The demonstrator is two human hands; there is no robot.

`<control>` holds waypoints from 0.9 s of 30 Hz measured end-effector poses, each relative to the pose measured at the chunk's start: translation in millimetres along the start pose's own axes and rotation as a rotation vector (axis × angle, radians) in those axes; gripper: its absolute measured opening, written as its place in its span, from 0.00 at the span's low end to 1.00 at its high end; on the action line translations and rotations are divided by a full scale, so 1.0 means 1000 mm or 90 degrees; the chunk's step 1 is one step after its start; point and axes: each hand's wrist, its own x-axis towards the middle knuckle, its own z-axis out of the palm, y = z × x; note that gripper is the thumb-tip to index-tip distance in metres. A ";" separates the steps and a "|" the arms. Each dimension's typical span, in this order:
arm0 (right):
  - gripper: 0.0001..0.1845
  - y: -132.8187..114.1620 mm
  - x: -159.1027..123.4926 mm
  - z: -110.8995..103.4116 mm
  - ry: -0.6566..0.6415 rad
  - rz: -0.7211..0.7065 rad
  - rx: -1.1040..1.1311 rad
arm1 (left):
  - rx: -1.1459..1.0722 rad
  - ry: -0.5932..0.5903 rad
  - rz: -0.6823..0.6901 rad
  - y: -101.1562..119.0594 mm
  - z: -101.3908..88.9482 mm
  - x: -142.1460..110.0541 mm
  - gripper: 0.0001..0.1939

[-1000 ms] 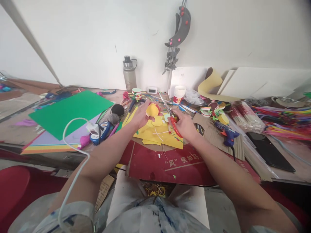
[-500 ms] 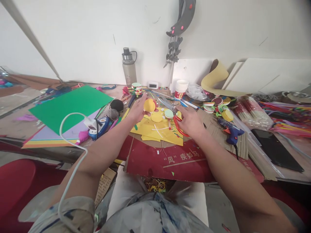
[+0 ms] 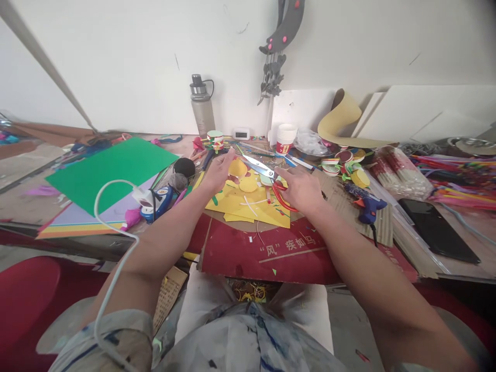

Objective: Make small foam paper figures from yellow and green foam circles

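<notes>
My left hand (image 3: 220, 171) is closed on the edge of a small round piece with a yellow paper face (image 3: 237, 168); red shows at its rim. Red-handled scissors (image 3: 260, 167) are in my right hand (image 3: 302, 188), their blades pointing left toward the yellow face. Whether the blades touch it I cannot tell. Beneath both hands lie yellow paper sheets (image 3: 267, 214), with a loose yellow paper disc (image 3: 248, 184) and thin white strips (image 3: 249, 205) on top. A pale green disc (image 3: 267, 179) is partly hidden behind the scissors.
A red cardboard sheet (image 3: 232, 253) covers the table's front edge. On the left are a green sheet (image 3: 112, 173) and a white cable (image 3: 116, 274) crossing my arm. Stacked paper cups (image 3: 285, 138) and a bottle (image 3: 202, 111) stand behind. A glue gun (image 3: 370, 204) and phone (image 3: 439, 230) lie right.
The scissors have swung from pointing away to pointing left, their blades now near the yellow face. My left hand has shifted slightly left with the round piece. The camera view has tilted a little.
</notes>
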 end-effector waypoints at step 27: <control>0.27 -0.023 -0.012 0.005 -0.064 -0.016 0.715 | -0.115 -0.172 0.258 -0.017 -0.015 0.016 0.32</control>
